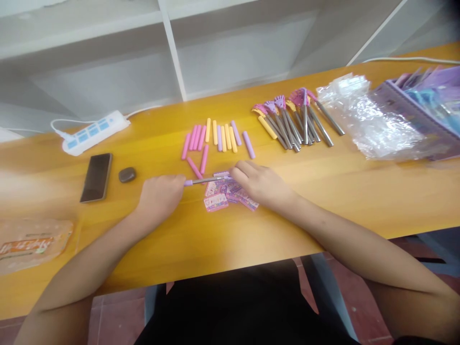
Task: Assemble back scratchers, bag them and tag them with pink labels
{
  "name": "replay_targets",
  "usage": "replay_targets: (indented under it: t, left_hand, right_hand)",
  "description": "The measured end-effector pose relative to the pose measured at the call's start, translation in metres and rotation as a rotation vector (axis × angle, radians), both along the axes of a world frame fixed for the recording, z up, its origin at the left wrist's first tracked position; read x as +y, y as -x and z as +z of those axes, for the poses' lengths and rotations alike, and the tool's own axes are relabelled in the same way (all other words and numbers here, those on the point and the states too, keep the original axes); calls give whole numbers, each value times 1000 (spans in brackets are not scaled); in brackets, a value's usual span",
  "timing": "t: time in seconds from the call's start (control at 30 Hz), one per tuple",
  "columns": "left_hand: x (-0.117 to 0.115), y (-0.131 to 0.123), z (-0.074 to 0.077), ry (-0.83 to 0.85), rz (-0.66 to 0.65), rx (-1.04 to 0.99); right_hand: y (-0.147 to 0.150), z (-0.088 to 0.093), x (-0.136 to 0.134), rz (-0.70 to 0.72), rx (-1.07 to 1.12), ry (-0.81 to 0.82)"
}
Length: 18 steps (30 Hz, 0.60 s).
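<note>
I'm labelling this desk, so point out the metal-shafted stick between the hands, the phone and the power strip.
Metal-shafted stick [210,179]: head view, on its bare shaft.
Phone [96,178]: head view, on its dark screen.
Power strip [94,131]: head view, on its socketed face.

A long table, pale shelving and loose coloured sticks suggest a workroom

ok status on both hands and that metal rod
Left hand, right hand both closed. Purple-ended metal rod held between them. Printed cards beneath, nothing visibly blocking.
</note>
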<state>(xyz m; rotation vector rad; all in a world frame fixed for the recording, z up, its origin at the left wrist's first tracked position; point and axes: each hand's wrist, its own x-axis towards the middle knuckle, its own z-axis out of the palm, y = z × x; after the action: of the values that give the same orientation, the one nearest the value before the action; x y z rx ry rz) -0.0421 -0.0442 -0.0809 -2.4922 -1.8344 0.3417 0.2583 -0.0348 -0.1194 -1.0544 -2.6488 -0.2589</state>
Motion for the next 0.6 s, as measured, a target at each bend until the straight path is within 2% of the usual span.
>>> replay_targets:
  t: [0.13, 0.23, 0.47, 0.6]
  left_hand:
    - [-1, -2, 2, 8, -45, 82]
    - [-4, -5, 2, 26, -43, 114]
    - [-7, -13, 1, 80, -31, 147]
    - [-9, -15, 0, 86, -38, 141]
  right_hand:
    - [-3, -4, 1, 144, 69, -134]
    - [-3, -5, 1, 192, 103, -190]
    - [0, -8, -2, 231, 152, -91]
    - [2, -13, -3, 247, 143, -91]
